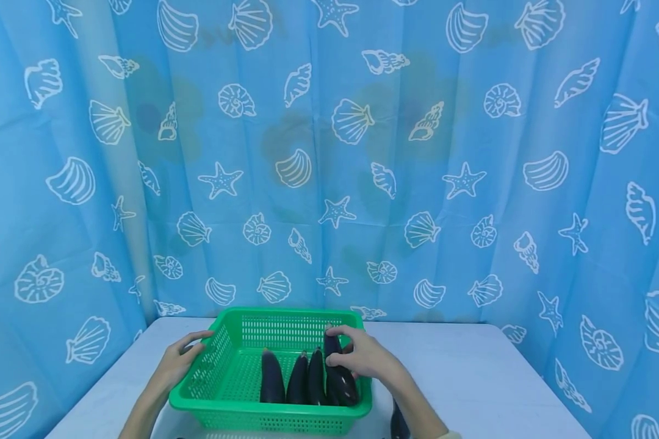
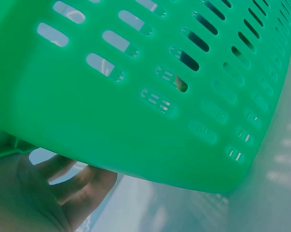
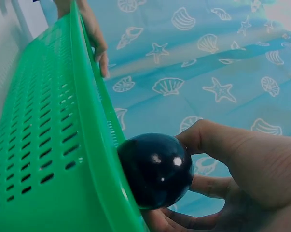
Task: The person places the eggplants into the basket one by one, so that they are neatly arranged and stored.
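A green plastic basket (image 1: 269, 406) with slotted walls stands on the table. Inside, several dark eggplants (image 1: 272, 379) lie side by side towards its right half. My right hand (image 1: 362, 353) grips one eggplant (image 1: 343, 385) at the basket's right side, thumb and fingers round it. The right wrist view shows that eggplant's glossy rounded end (image 3: 157, 169) beside the rim. On the opposite side, my left hand (image 1: 178, 360) rests at the rim, its fingers loosely extended. From the left wrist, the basket wall (image 2: 111, 125) fills most of the view, with the left hand (image 2: 53, 193) at its edge.
Another eggplant (image 1: 398, 422) lies on the table right of the basket, partly hidden by my right forearm. The white table (image 1: 472, 372) extends to both sides. Behind it hangs a blue curtain (image 1: 329, 183) with white shell and starfish prints.
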Available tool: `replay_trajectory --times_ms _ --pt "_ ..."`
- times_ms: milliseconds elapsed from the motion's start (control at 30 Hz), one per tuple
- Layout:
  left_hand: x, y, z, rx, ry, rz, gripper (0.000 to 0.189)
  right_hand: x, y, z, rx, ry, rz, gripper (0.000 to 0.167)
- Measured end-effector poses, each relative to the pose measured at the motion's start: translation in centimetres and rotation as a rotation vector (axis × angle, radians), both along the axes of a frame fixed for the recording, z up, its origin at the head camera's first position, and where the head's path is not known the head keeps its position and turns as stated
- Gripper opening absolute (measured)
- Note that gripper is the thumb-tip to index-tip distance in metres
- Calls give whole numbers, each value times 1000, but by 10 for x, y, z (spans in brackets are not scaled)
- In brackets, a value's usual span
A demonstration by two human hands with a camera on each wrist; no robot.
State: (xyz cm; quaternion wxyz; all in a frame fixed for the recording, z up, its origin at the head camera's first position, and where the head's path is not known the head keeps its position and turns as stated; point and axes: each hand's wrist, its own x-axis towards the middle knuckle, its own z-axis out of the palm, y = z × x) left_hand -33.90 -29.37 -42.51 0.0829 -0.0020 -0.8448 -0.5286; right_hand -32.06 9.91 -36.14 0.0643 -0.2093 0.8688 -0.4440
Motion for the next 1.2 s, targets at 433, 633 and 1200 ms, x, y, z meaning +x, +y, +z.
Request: replay_trajectory --times_ms 433,633,1200 --pt "1 1 0 4 -6 -4 44 -3 -18 -2 -3 0 12 56" --pt "0 1 0 -3 -4 0 43 -6 -29 -6 11 4 1 55" --pt "1 0 0 -17 -17 -6 44 -15 -59 -17 -7 -170 0 49"
